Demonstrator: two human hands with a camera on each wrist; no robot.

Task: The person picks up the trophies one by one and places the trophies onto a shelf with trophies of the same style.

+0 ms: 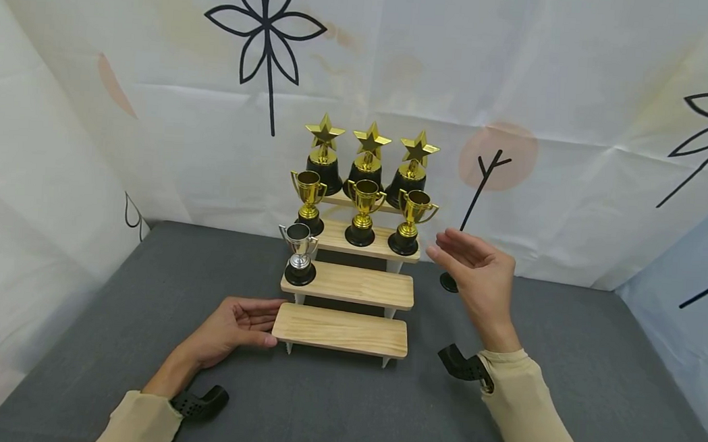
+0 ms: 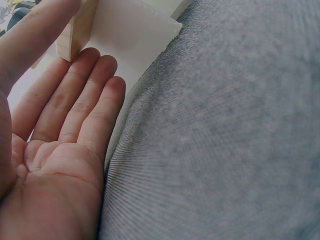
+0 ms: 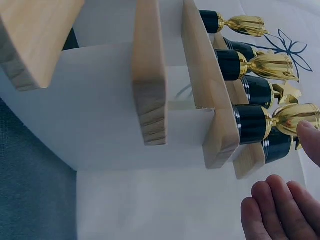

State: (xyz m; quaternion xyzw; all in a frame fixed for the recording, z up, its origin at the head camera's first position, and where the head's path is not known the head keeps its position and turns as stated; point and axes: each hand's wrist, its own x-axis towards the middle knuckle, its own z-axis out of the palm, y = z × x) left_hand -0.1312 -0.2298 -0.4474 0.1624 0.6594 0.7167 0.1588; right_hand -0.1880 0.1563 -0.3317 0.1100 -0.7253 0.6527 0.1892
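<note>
A stepped wooden stand with white side supports holds several trophies. Three gold star trophies with black bases line its top step; three gold cups occupy the step below. On the third step, at the left end, stands one silver cup. My left hand is beside the lowest step's left end, its extended fingers touching the stand; the left wrist view shows the palm holding nothing. My right hand hovers right of the rightmost gold cup, apart from it, fingers together and gently bent, nothing between them.
The stand rests on a dark grey table, against a white cloth backdrop printed with flowers and a tree. A black round thing shows partly behind my right hand; I cannot tell what it is.
</note>
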